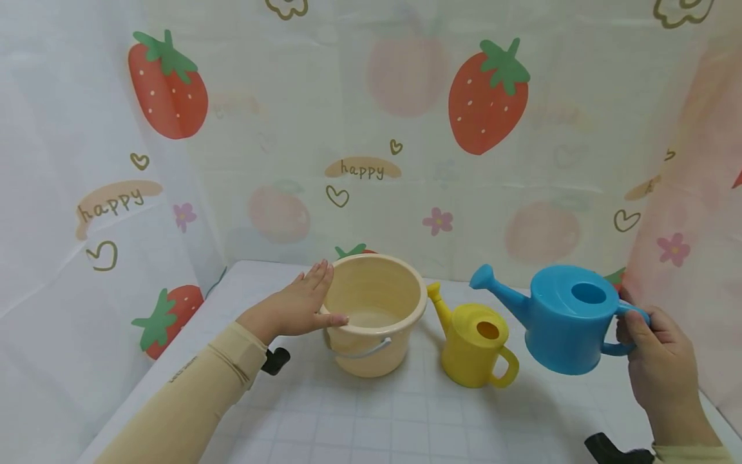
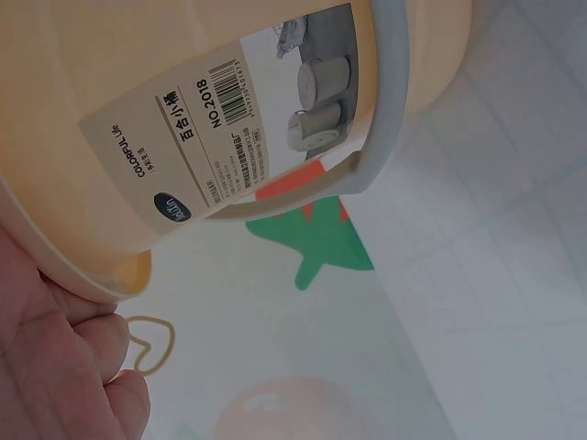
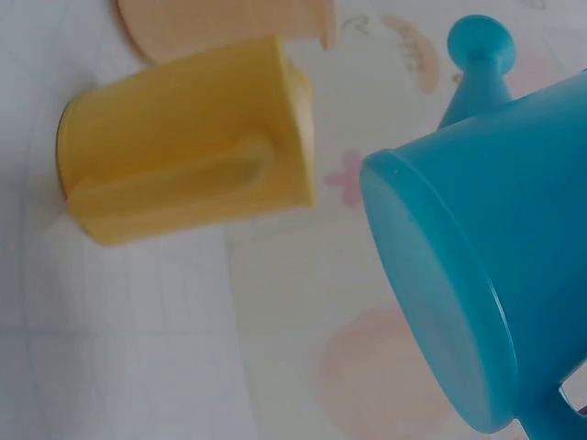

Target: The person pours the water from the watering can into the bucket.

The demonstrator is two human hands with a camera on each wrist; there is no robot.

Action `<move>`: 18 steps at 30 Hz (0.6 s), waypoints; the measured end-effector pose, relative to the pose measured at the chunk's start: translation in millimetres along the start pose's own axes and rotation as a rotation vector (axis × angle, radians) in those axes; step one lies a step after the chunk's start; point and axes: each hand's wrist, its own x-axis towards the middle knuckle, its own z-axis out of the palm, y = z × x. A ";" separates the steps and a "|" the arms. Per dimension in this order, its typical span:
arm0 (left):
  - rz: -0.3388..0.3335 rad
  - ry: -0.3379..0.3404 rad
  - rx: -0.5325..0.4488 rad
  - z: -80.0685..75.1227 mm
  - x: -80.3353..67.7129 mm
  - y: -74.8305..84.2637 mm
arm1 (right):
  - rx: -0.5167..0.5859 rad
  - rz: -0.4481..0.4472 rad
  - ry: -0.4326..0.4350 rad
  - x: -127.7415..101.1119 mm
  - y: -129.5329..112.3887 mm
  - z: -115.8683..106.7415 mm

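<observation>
A cream bucket [image 1: 371, 351] with a grey handle stands on the table. My left hand [image 1: 298, 303] touches its left rim with fingers straight and the thumb over the front edge. In the left wrist view the bucket [image 2: 55, 110] shows a printed label, and the fingers lie against the rim. My right hand [image 1: 657, 351] grips the handle of a blue watering can [image 1: 562, 322], held above the table with its spout toward the left. Between bucket and blue can stands a yellow watering can [image 1: 472, 348], upright; the right wrist view shows the blue can's underside [image 3: 431, 293].
The white table [image 1: 359, 425] has a faint grid pattern. Cloth walls [image 1: 371, 129] printed with strawberries, hearts and flowers rise behind and at both sides. Black wrist mounts show under the left wrist [image 1: 275, 361] and by the right sleeve.
</observation>
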 end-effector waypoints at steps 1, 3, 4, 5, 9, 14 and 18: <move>-0.002 -0.001 -0.001 0.1 0.0 0.0 | -0.003 0.012 0.036 -0.2 1.7 -3.3; -0.004 -0.001 0.000 0.6 0.1 -0.2 | -0.033 0.038 0.095 -0.8 5.3 -9.7; -0.003 0.000 0.000 0.7 0.4 -0.3 | -0.051 0.055 0.132 -0.8 6.9 -12.4; -0.002 0.002 0.000 1.0 0.6 -0.5 | -0.081 0.068 0.158 -1.1 8.6 -15.0; 0.000 0.006 0.004 2.3 1.6 -0.9 | -0.168 0.120 0.242 -1.9 14.0 -23.1; -0.002 0.009 -0.002 2.8 1.7 -0.5 | -0.218 0.195 0.330 -2.9 23.8 -30.8; 0.000 0.012 0.004 1.5 1.3 0.5 | -0.230 0.193 0.333 -2.7 51.5 -48.2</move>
